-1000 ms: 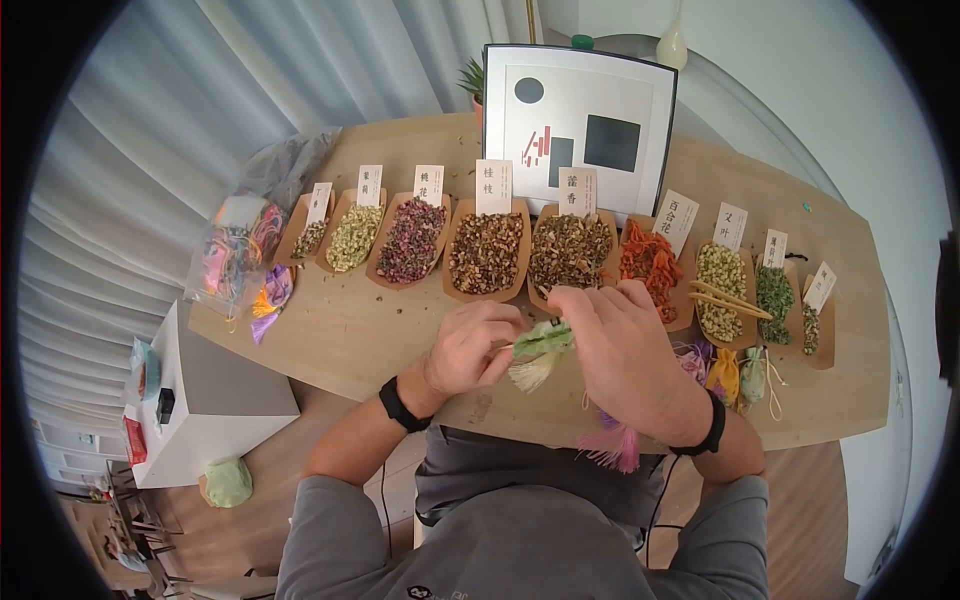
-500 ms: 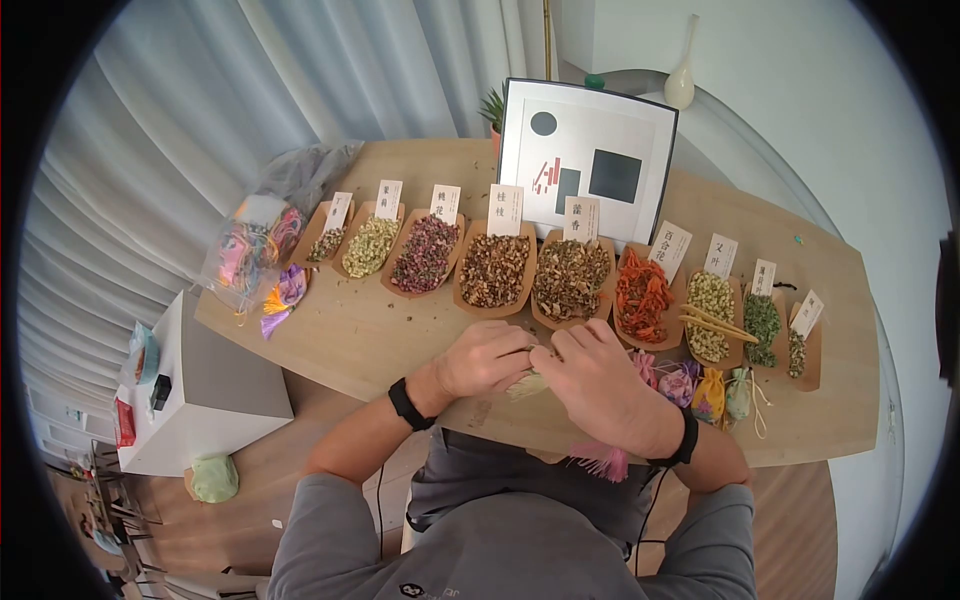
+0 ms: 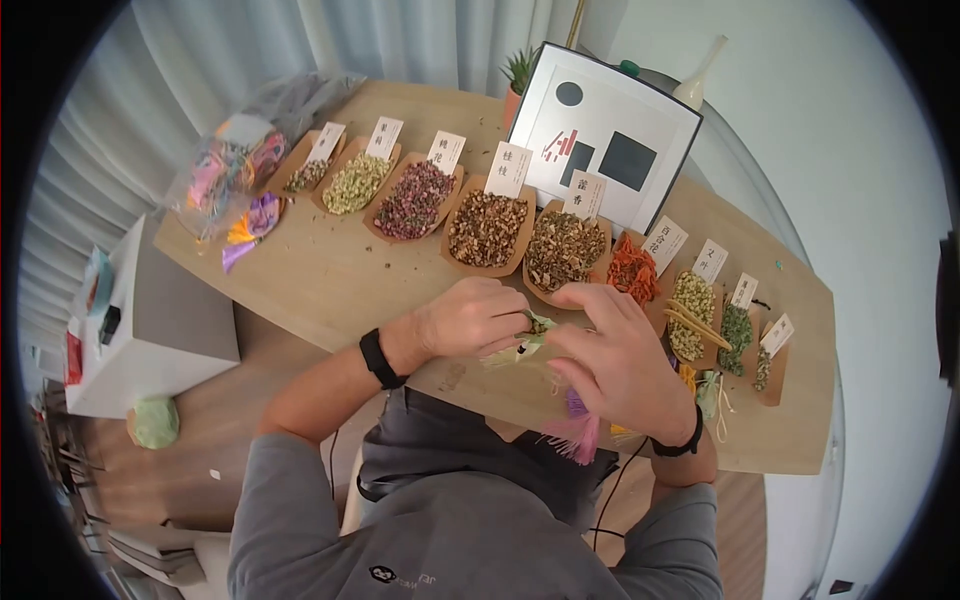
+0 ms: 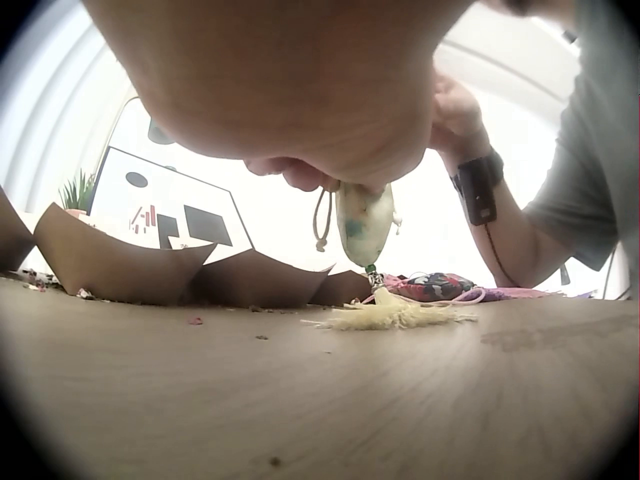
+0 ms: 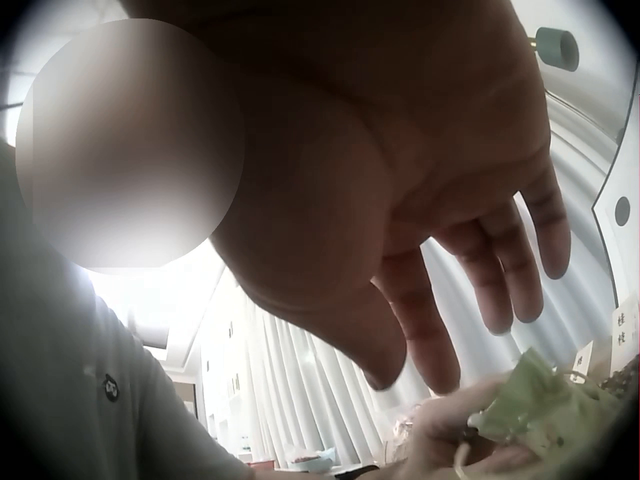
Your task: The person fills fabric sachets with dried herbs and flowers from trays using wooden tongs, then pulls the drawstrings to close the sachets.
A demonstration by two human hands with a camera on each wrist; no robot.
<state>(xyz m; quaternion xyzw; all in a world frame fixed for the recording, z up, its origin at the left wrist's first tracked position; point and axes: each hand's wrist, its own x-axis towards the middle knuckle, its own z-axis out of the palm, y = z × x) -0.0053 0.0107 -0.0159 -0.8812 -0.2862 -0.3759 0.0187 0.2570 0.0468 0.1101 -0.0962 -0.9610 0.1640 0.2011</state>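
Note:
In the head view my left hand (image 3: 478,318) grips a small pale green pouch (image 3: 537,327) near the table's front edge. Its mouth sits at the fingers; the left wrist view shows the rounded body (image 4: 365,222) hanging below the hand, a cord loop beside it. A cream tassel (image 4: 395,315) trails from the pouch's bottom onto the tabletop. Just to the right, my right hand (image 3: 625,360) hovers, thumb and fingers spread and holding nothing. In the right wrist view its fingers (image 5: 430,335) hang apart above the green cloth (image 5: 530,405). A pink-purple tassel (image 3: 574,432) lies below the right hand.
Boat-shaped paper trays of dried herbs (image 3: 487,230) with label cards curve across the table (image 3: 330,285). Wooden tongs (image 3: 697,324) lie over a right-hand tray. A framed picture (image 3: 610,130) stands behind. Finished-looking pouches (image 3: 708,395) lie right; a plastic bag (image 3: 225,175) of cords lies left.
Both hands were at the pouch's mouth, close together half a second ago. The right hand has since let go and spread its fingers; the left keeps its grip. The head view has turned.

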